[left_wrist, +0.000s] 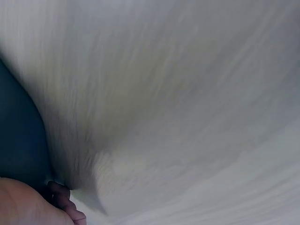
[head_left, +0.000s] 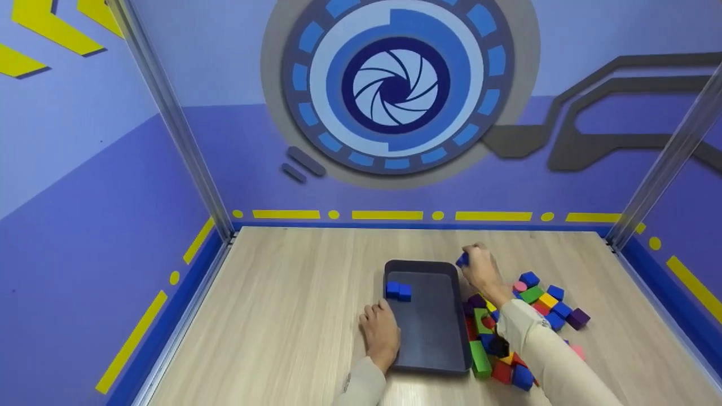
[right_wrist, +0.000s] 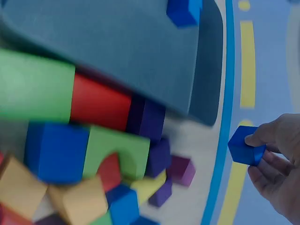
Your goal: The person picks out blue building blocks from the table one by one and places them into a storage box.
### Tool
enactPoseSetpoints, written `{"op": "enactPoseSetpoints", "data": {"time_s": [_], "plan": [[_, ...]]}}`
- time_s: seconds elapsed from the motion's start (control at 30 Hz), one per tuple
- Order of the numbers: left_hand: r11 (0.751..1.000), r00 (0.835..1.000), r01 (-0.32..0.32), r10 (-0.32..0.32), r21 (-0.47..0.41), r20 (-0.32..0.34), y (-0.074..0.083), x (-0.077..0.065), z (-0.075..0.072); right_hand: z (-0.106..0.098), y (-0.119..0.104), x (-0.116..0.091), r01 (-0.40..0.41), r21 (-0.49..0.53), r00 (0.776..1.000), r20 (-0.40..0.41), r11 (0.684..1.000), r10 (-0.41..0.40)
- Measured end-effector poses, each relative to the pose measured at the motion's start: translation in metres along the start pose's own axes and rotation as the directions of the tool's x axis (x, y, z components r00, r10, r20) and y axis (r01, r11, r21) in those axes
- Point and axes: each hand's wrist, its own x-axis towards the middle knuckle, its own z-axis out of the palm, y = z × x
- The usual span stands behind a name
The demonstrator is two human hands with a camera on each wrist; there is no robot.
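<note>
The right hand (head_left: pixel 484 272) is pinching a blue block (right_wrist: pixel 240 149) just right of the tray (head_left: pixel 433 338). Opposite, the left hand (head_left: pixel 381 332) is resting, grip unclear.

Head: high, facing forward-down; 2 wrist views: close; head, right share tray (head_left: pixel 431 335).

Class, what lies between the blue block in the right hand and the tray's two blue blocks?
The head view shows the tray's rim and a bare stretch of its floor between the held block and those two blocks.
</note>
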Motion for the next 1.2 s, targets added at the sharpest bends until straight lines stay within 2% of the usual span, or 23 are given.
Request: {"op": "enactPoseSetpoints", "data": {"time_s": [0.23,0.37,0.43,0.5,0.6,0.7,0.97,1.2], "plan": [[0.999,1.000,-0.007,0.008,0.044,-0.027,0.001,-0.001,0.003,0.022,-0.028,0.006,0.044,0.002,0.986,0.158,0.999,-0.043],[0.998,1.000,-0.009,0.011,0.054,-0.029,0.000,-0.007,0.007,0.039,-0.035,0.004,0.122,0.050,0.962,0.239,0.991,-0.130],[0.998,0.999,-0.013,0.015,0.059,-0.031,0.000,-0.008,0.007,0.046,-0.037,0.001,0.137,0.070,0.946,0.286,0.988,-0.152],[0.998,0.999,-0.022,0.025,0.064,-0.034,0.000,-0.007,0.006,0.051,-0.041,0.000,0.124,0.047,0.933,0.336,0.991,-0.132],[0.996,0.998,-0.034,0.039,0.079,-0.056,0.000,-0.003,0.004,0.060,-0.045,0.001,0.139,0.001,0.925,0.357,0.990,-0.130],[0.994,0.997,-0.031,0.039,0.106,-0.074,-0.001,0.000,0.002,0.069,-0.048,0.003,0.169,-0.007,0.926,0.344,0.986,-0.156],[0.994,0.997,-0.042,0.049,0.104,-0.065,0.004,-0.005,0.005,0.071,-0.048,-0.004,0.144,0.023,0.915,0.377,0.989,-0.142],[0.996,0.996,-0.033,0.039,0.078,-0.075,-0.002,0.002,0.005,0.051,-0.043,0.008,0.167,0.069,0.878,0.444,0.984,-0.180]]}}
